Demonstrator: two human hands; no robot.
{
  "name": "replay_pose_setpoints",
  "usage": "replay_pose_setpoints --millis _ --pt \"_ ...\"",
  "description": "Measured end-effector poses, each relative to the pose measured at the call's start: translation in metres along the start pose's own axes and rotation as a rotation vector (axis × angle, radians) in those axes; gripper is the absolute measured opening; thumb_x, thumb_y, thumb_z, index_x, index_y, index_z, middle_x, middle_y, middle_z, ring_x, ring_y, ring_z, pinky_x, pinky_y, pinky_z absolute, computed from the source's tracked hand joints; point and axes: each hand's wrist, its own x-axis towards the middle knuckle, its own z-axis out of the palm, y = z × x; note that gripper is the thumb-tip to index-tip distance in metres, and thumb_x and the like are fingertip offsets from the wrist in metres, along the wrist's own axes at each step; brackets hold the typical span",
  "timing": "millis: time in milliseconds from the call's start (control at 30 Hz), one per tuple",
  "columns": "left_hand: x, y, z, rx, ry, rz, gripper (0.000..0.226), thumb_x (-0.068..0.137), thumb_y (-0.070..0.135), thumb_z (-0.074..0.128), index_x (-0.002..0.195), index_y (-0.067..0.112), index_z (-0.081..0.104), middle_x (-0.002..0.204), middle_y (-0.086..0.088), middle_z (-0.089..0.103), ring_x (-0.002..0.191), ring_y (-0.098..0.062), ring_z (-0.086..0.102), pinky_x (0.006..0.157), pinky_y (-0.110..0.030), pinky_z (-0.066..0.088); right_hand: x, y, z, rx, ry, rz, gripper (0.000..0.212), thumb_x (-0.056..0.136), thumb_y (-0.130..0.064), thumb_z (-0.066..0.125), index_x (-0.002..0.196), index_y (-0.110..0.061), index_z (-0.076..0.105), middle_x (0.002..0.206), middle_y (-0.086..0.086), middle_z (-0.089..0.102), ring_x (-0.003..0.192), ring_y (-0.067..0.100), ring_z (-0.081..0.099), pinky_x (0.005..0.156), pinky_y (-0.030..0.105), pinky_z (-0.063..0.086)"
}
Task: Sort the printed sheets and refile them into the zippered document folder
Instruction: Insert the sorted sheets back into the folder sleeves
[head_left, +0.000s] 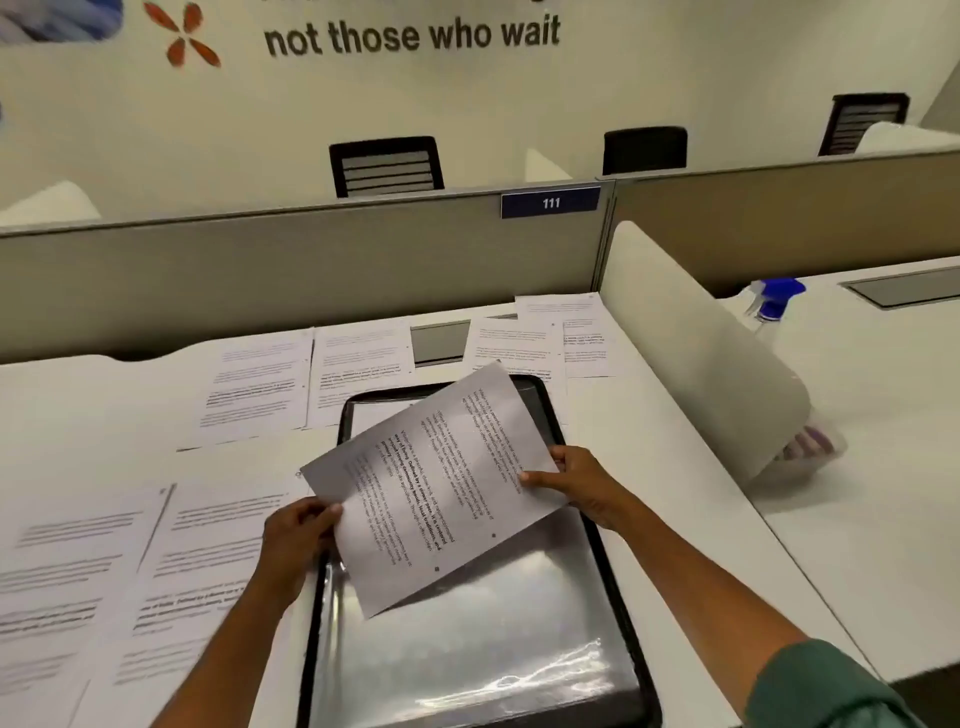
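Note:
A printed sheet (431, 483) hangs tilted above the desk, held at both side edges. My left hand (298, 540) pinches its left edge and my right hand (576, 480) pinches its right edge. Under it lies the zippered document folder (478, 639), a clear plastic pouch with a black zip border, lying flat and lengthwise in front of me. More printed sheets lie spread on the desk: two at the left front (119, 582), two behind them (306, 379), and others at the back right (550, 338).
A grey partition (291, 275) with a "111" label closes the desk's far side. A curved white divider (696, 358) stands at the right. Beyond it, a spray bottle with a blue top (776, 301) sits on the neighbouring desk.

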Motion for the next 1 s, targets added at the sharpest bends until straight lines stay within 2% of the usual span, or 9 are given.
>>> replay_pose_setpoints --millis 100,167,333,400,500,633,733,867,1000 --pt "-0.014 -0.007 0.040 0.014 0.010 0.001 0.006 0.087 -0.006 0.065 0.093 -0.004 0.068 0.076 -0.014 0.069 0.067 -0.026 0.063 0.051 -0.025 0.055 0.003 0.003 -0.053 -0.036 -0.023 0.054 0.041 0.078 -0.020 0.083 0.114 -0.009 0.067 0.104 0.005 0.076 0.093 0.019 0.073 0.065 0.024 0.056" --pt "-0.029 -0.011 0.062 0.027 0.016 -0.028 0.007 0.087 -0.007 0.065 0.092 -0.003 0.069 0.078 -0.014 0.070 0.072 -0.027 0.063 0.054 -0.024 0.056 0.004 0.000 -0.077 -0.047 -0.073 0.096 0.038 0.079 -0.022 0.081 0.112 -0.010 0.066 0.101 0.004 0.076 0.087 0.016 0.074 0.060 0.021 0.053" --pt "-0.041 -0.010 0.100 0.094 0.026 0.005 0.010 0.089 -0.003 0.066 0.098 0.002 0.067 0.089 -0.014 0.072 0.083 -0.028 0.067 0.058 -0.026 0.056 0.013 -0.002 -0.103 -0.082 -0.137 0.084 0.039 0.079 -0.017 0.081 0.113 -0.006 0.067 0.104 0.009 0.075 0.092 0.028 0.073 0.074 0.036 0.060" --pt "-0.048 -0.010 0.115 0.119 0.103 0.039 0.024 0.089 0.001 0.067 0.110 0.011 0.061 0.095 -0.010 0.069 0.080 -0.021 0.067 0.057 -0.023 0.054 0.012 0.006 -0.108 -0.056 -0.102 0.067 0.039 0.080 -0.016 0.080 0.114 -0.004 0.066 0.105 0.012 0.075 0.092 0.032 0.073 0.080 0.044 0.060" --pt "-0.063 -0.013 0.139 0.204 0.198 0.109 0.049 0.086 0.005 0.072 0.129 0.017 0.052 0.106 -0.008 0.063 0.092 -0.022 0.061 0.078 -0.030 0.051 0.008 0.014 -0.116 -0.027 -0.037 0.070 0.041 0.078 -0.016 0.081 0.115 -0.005 0.065 0.105 0.013 0.074 0.090 0.032 0.073 0.079 0.044 0.060" --pt "-0.067 -0.019 0.151 0.400 0.145 0.228 0.060 0.086 0.010 0.073 0.140 0.013 0.046 0.129 -0.010 0.054 0.119 -0.026 0.051 0.102 -0.038 0.043 0.000 0.015 -0.118 -0.012 0.040 0.051 0.036 0.079 -0.011 0.079 0.111 -0.003 0.066 0.101 0.014 0.075 0.085 0.029 0.074 0.067 0.033 0.060" --pt "-0.077 -0.023 0.158 0.503 0.108 0.311 0.060 0.087 0.011 0.072 0.141 0.009 0.046 0.139 -0.010 0.048 0.130 -0.026 0.043 0.103 -0.027 0.034 -0.010 0.016 -0.119 0.009 0.088 0.036 0.032 0.081 -0.010 0.078 0.111 -0.005 0.067 0.099 0.012 0.076 0.085 0.028 0.074 0.067 0.033 0.060" --pt "-0.093 -0.036 0.169 0.612 0.064 0.408 0.062 0.084 0.022 0.076 0.138 0.013 0.048 0.137 -0.010 0.049 0.129 -0.029 0.043 0.110 -0.044 0.038 -0.023 0.016 -0.118 0.029 0.150 -0.001 0.032 0.083 -0.012 0.077 0.113 -0.007 0.066 0.100 0.010 0.076 0.085 0.028 0.074 0.070 0.037 0.061" --pt "-0.119 -0.057 0.183 0.726 -0.029 0.467 0.068 0.076 0.045 0.077 0.131 0.024 0.046 0.135 -0.005 0.046 0.122 -0.025 0.043 0.099 -0.046 0.043 -0.044 0.018 -0.122 0.053 0.239 -0.040 0.036 0.083 -0.014 0.077 0.116 -0.008 0.064 0.104 0.009 0.075 0.090 0.030 0.073 0.078 0.042 0.060"
